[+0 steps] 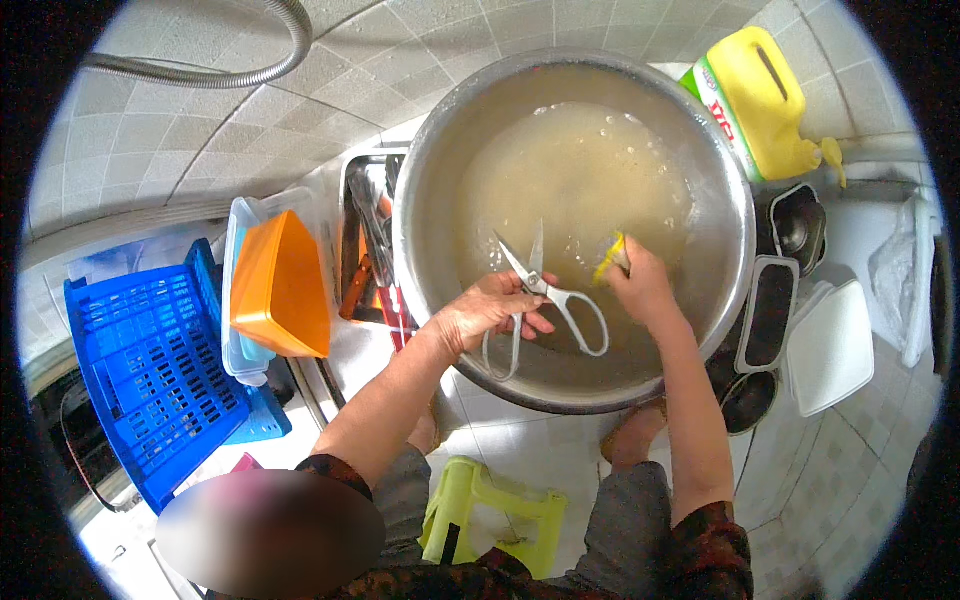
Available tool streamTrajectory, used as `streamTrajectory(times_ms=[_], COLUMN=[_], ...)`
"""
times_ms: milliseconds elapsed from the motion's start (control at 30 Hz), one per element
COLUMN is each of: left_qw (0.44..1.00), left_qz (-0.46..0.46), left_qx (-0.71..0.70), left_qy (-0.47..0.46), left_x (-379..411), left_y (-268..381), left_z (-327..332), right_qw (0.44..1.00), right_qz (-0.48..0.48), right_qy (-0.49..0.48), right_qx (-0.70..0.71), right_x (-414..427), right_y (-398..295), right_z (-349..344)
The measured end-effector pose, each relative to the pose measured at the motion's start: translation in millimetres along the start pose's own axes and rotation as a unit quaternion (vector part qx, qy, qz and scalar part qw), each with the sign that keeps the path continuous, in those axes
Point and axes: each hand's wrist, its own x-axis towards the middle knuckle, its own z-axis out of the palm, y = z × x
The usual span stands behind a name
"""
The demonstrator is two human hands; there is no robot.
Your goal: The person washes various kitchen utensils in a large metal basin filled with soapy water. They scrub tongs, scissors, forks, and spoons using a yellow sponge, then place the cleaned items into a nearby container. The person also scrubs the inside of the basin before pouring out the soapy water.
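My left hand holds a pair of scissors with pale handles over the near side of a large round metal basin. The blades are spread and point away from me; one handle loop hangs on each side of my fingers. To the right, my right hand grips a yellow-edged scrubbing sponge, partly hidden by my fingers. It is apart from the scissors. Cloudy, yellowish water with some bubbles lies in the basin, and its bottom cannot be made out.
Left of the basin, a metal tray holds knives and other utensils, beside an orange container and a blue basket. Rightward stand a yellow detergent jug, loaf tins and a white lid. A green plastic stool is below me.
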Motion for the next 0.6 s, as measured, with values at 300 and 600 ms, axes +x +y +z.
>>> streamTrajectory(times_ms=[300,600], left_qw=[0.981,0.995], left_qz=[0.002,-0.026], left_qx=[0.165,0.075], left_qy=[-0.104,-0.064], left_x=[-5.2,-9.2], left_y=[3.0,19.5], left_z=[2.1,18.5], right_qw=[0.963,0.976], right_qz=[-0.24,-0.05], right_qy=[-0.015,0.15], right_qx=[0.121,-0.147], right_x=[-5.8,27.4], right_y=[-58.2,37.3], right_z=[-1.0,-4.8])
